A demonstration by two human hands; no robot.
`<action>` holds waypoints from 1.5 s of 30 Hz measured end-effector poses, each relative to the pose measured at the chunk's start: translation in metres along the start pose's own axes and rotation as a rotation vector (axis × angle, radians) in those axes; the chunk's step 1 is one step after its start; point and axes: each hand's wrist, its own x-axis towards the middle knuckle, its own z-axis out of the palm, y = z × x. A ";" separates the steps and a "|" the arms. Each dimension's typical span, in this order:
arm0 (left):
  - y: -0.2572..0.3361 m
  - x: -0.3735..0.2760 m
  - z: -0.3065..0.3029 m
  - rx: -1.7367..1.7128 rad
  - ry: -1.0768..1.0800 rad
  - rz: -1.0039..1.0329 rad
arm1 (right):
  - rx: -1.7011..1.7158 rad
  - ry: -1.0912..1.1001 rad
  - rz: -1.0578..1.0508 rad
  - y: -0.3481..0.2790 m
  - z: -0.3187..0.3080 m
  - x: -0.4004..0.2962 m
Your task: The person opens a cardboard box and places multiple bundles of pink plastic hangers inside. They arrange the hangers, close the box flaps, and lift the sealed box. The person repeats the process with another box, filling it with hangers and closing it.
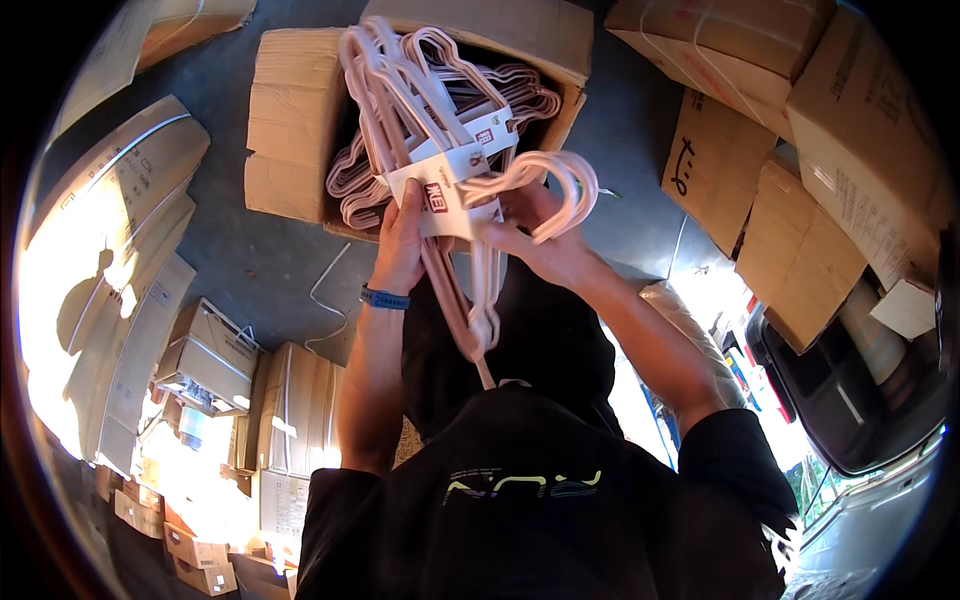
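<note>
A bundle of pink wire-style clothes hangers (480, 319) is held up between my two hands, its hooks (581, 184) curving out to the right. Around its middle runs a white printed paper sleeve (459, 206). My left hand (401, 244) grips the sleeve's left side, thumb laid on its face. On the other side my right hand (551, 244) holds the sleeve beneath the hooks; part of that hand is hidden behind them. Beyond the bundle is an open cardboard box (292, 124) with more pink hangers (536, 101) inside, some also in white sleeves.
Large strapped cartons (120, 195) line the left side. More cartons (862, 150) and flattened cardboard (799, 247) are at the right. A loose white strap (324, 289) lies on the grey floor (277, 262). An open vehicle tailgate (847, 397) shows at lower right.
</note>
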 end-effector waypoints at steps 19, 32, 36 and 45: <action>0.012 0.024 -0.090 0.208 0.025 -0.217 | 0.463 0.745 0.317 0.113 -0.081 0.135; -0.029 0.049 -0.113 0.555 0.259 -0.056 | 0.320 0.429 0.248 0.182 -0.071 0.138; -0.027 0.040 -0.113 0.570 0.259 -0.052 | 0.290 0.312 0.245 0.171 -0.076 0.136; -0.014 0.041 -0.071 0.387 0.151 -0.025 | -0.571 0.611 -0.366 0.117 -0.007 0.071</action>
